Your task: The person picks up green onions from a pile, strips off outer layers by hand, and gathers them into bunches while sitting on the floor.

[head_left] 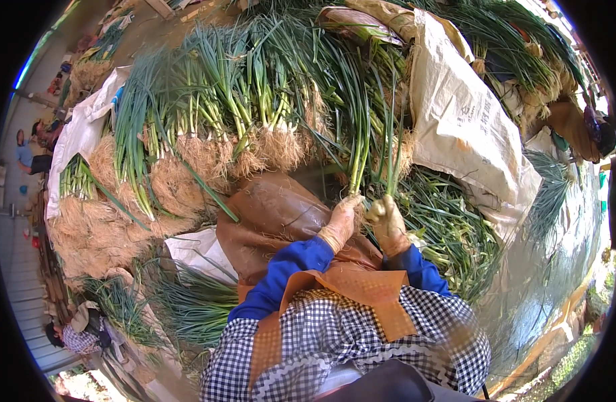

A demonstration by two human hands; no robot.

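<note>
Well, the big heap of green onions point(254, 100) is the largest thing before me, and I place everything else by it. It fills the upper middle of my view, green leaves lying away from me and pale tangled roots turned my way along its near edge. Just right of the heap a tan woven sack point(465, 127) drapes over more greens, and beyond that sack another person's arm point(576, 124) works at a separate pile. Left of the heap a white sack point(80, 130) lies under bundles whose straw-coloured roots spread down the left side. Below the heap, right against its root edge, my brown apron point(281, 214) covers my lap, muddy and creased. Right of the apron and below the heap's right end, loose trimmed green onions point(448, 234) lie in a flatter layer.

At the near edge of the heap, toward its right end, I hold a few green onion stalks point(358, 161) upright, their leaves rising over the heap. My left hand point(340, 224), in a dirty tan glove, has its fingers curled tight around the base of the stalks. My right hand point(387, 221), gloved in yellowish rubber, sits just beside it with fingers closed around a neighbouring stalk. The two hands nearly touch, but I cannot tell whether they do
</note>
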